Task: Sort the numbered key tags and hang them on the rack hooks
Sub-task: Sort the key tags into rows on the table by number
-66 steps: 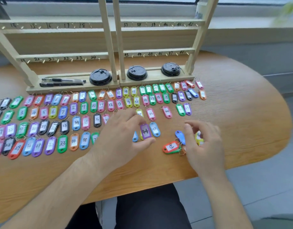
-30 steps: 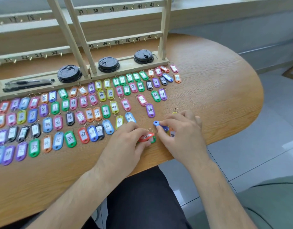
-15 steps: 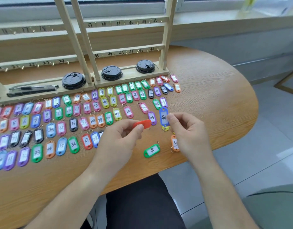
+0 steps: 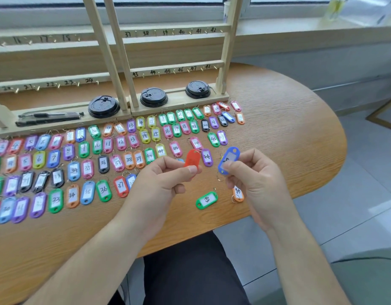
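Observation:
My left hand [image 4: 165, 179] pinches a red key tag [image 4: 192, 158] above the table, its blank back toward me. A blue key tag [image 4: 229, 158] is pinched in my right hand [image 4: 254, 179], held upright; a yellow tag peeks out behind it. A green tag [image 4: 206, 200] and an orange tag [image 4: 238, 194] lie on the table below my hands. Several rows of coloured numbered tags [image 4: 102, 159] cover the table to the left. The wooden rack [image 4: 177, 70] with numbered hooks stands behind them; its hooks hold nothing.
Three black cup lids [image 4: 153, 97] and black pens [image 4: 49, 117] sit on the rack's base. The round wooden table [image 4: 289, 133] ends close to my right hand, with grey floor beyond. A window sill runs behind the rack.
Both hands lifted tags off the table: the left raised the red one, the right the blue one. The green and orange tags were left lying near the edge.

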